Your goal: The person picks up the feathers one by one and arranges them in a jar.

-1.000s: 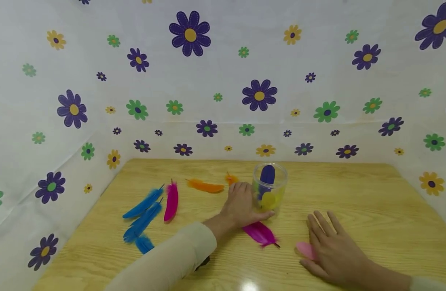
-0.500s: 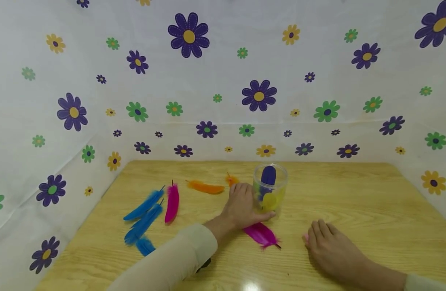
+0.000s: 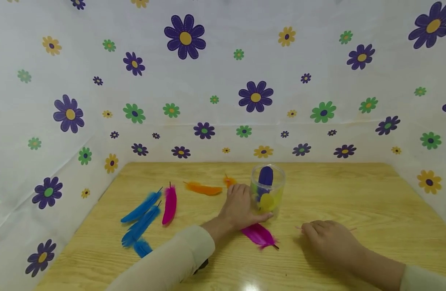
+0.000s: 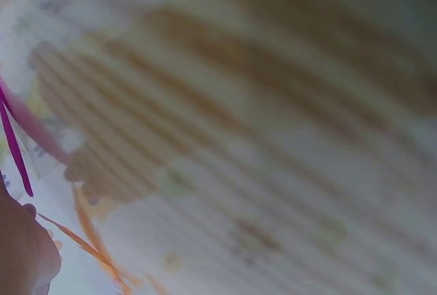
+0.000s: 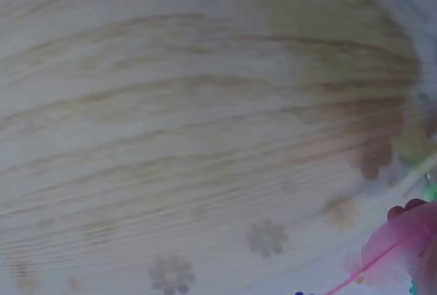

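Note:
My left hand [image 3: 241,206] grips the lower left side of a clear round jar [image 3: 277,182], thumb across its front. Inside the jar stand a dark purple feather [image 3: 265,176] and yellow feathers [image 3: 267,201]. To the right, just above the table, my right hand [image 3: 333,242] pinches a light pink feather [image 5: 399,244]; the head view shows only slivers of it beyond the fingers. A magenta feather [image 3: 259,235] lies just in front of the left hand. The left wrist view catches part of my left hand [image 4: 27,247] at its lower left edge.
Blue feathers [image 3: 140,226] lie at the left of the wooden table [image 3: 346,190], next to a hot pink feather [image 3: 170,206]. Farther back is an orange feather [image 3: 203,188], with another orange feather [image 3: 229,180] partly behind the left hand. A flower-patterned cloth [image 3: 215,72] surrounds the table.
My right hand lay flat over the light pink feather; its fingers have since drawn in and picked it up. The left hand has stayed at the jar.

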Demonstrator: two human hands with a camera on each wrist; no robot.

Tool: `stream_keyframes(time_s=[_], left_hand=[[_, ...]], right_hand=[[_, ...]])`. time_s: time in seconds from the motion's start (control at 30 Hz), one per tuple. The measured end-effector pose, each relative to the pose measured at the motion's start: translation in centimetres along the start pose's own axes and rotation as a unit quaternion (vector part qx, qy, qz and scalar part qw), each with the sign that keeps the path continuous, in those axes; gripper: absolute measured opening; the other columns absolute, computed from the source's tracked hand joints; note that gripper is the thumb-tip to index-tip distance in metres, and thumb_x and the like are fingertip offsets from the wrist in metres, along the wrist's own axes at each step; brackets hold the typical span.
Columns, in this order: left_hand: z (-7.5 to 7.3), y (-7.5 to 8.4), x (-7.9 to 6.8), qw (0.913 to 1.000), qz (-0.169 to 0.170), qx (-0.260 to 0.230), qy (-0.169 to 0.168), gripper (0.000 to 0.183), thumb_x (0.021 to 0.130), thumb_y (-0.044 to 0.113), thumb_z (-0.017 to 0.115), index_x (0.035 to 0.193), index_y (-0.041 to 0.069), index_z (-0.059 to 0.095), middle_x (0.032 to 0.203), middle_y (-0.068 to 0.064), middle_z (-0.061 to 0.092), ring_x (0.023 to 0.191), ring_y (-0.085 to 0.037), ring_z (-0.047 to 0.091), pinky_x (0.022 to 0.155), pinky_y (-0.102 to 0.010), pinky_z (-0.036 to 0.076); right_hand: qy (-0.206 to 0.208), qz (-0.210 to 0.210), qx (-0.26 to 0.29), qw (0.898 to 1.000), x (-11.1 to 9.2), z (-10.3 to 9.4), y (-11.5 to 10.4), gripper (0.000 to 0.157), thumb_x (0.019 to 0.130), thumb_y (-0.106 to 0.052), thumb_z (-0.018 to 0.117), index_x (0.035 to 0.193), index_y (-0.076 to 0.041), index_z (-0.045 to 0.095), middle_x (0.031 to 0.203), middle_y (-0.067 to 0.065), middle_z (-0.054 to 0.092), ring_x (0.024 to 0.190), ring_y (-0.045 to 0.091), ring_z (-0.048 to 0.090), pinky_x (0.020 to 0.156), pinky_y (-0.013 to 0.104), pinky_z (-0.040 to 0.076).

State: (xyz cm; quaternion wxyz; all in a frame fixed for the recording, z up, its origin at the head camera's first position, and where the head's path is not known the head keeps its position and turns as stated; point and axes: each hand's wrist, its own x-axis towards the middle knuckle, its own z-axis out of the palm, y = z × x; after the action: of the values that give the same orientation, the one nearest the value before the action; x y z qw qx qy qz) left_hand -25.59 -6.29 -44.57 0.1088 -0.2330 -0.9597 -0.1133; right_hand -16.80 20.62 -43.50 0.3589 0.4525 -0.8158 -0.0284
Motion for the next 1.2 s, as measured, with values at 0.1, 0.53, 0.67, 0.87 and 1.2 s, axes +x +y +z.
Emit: stream_keyframes(time_s=[0.1, 0.53, 0.67, 0.87, 1.2], left_hand=[[0.0, 0.1, 0.0, 1.0, -0.001, -0.002, -0.002, 0.097, 0.076, 0.082, 0.058, 0.127, -0.001, 0.054, 0.126, -0.012, 0.057, 0.122, -0.028, 0.045, 0.106, -0.044, 0.032], [-0.1, 0.0, 0.0, 0.9999, 0.008, -0.01, 0.001, 0.094, 0.077, 0.081, 0.058, 0.124, 0.0, 0.054, 0.124, -0.012, 0.058, 0.121, -0.028, 0.045, 0.105, -0.043, 0.032], [0.0, 0.0, 0.1, 0.9999, 0.008, -0.01, 0.002, 0.094, 0.077, 0.081, 0.058, 0.125, 0.0, 0.054, 0.123, -0.011, 0.058, 0.12, -0.028, 0.045, 0.105, -0.043, 0.032], [-0.2, 0.1, 0.1, 0.9999, 0.004, -0.01, -0.001, 0.092, 0.077, 0.081, 0.059, 0.122, 0.001, 0.055, 0.119, -0.01, 0.058, 0.119, -0.027, 0.045, 0.106, -0.042, 0.031], [0.0, 0.0, -0.1, 0.9999, 0.001, -0.008, 0.006, 0.092, 0.076, 0.082, 0.059, 0.121, 0.002, 0.054, 0.117, -0.008, 0.058, 0.118, -0.026, 0.045, 0.105, -0.041, 0.032]], right_hand=[[0.019, 0.043, 0.021, 0.999, 0.8, -0.3, 0.2, 0.052, 0.111, -0.026, 0.019, 0.089, -0.005, 0.061, 0.065, 0.002, 0.066, 0.054, 0.014, 0.063, 0.051, 0.027, 0.052], [0.01, 0.123, 0.074, 0.99, 1.9, -0.5, 0.3, 0.038, 0.109, -0.028, 0.035, 0.092, -0.008, 0.063, 0.067, 0.0, 0.07, 0.048, 0.004, 0.056, 0.047, 0.016, 0.046], [-0.041, 0.214, 0.18, 0.959, 2.6, -1.3, 0.0, 0.013, 0.101, -0.012, 0.058, 0.092, -0.006, 0.065, 0.077, 0.001, 0.074, 0.058, 0.005, 0.064, 0.056, 0.017, 0.052], [-0.078, 0.37, 0.398, 0.836, 3.8, -2.2, 0.5, 0.027, 0.105, -0.013, 0.05, 0.105, 0.009, 0.066, 0.086, 0.012, 0.075, 0.068, 0.011, 0.072, 0.06, 0.021, 0.056], [-0.097, 0.508, 0.733, 0.441, 4.9, -2.6, 2.3, 0.051, 0.11, -0.015, 0.027, 0.143, 0.024, 0.022, 0.121, 0.025, 0.067, 0.104, 0.026, 0.072, 0.093, 0.038, 0.055]])
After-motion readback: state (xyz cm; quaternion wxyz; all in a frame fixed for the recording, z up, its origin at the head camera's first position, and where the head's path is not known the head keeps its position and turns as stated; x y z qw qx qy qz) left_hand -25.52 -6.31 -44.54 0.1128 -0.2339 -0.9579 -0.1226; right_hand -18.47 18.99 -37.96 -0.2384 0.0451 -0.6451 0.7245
